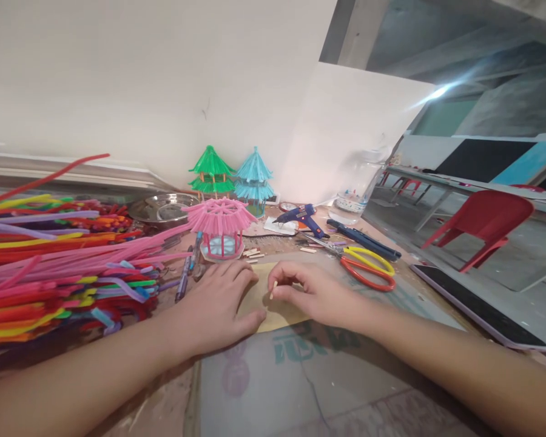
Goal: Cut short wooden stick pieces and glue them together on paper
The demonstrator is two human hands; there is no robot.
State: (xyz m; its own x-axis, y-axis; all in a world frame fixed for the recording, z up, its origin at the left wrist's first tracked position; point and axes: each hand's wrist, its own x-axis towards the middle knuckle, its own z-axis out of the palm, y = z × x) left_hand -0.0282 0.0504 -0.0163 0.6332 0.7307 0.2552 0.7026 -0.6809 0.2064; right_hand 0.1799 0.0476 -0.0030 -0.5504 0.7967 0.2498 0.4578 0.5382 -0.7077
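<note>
left hand (218, 303): flat, fingers spread, palm down on the tan card (273, 303); grips nothing, looks like it pins the card so it won't slide
right hand (312, 292): mostly closed, thumb and forefinger pinching a small wooden stick (273, 290); stick end sits on or just above the card, held upright-ish, seems like a placing grip
tan card: middle of the counter (173, 400) near its front edge, lies on a grey-green mat (327, 376), partly under both hands
grey-green mat: covers the front of the counter, probably shields the surface; teal printed characters and a faint pink mark on it, too smeared to read
pink pavilion model (221, 227): stands upright just behind the left hand, roof of pink fuzzy wire, well within reach
stick bits (252, 252): few short wooden pieces loose between the pink model and the card, likely spares kept close
green model (212, 170) and blue model (253, 176): side by side at the back edge against the wall, set apart from the work spot
fuzzy wires (50, 267): big mixed-colour heap along the left edge
metal dish (164, 209): back left, behind the heap, contents cannot tell
pens (186, 273): lie beside the heap, left of the left hand
glue gun (300, 218): blue, lying down behind the card, no readable brand
scissors (368, 267): yellow and orange handles, right of the right hand, blades look closed
plastic bottle (355, 188): clear, back right, label unreadable
tablet (477, 309): dark screen, flat at the right edge
red chair (486, 224): beyond the right edge, off the counter
</note>
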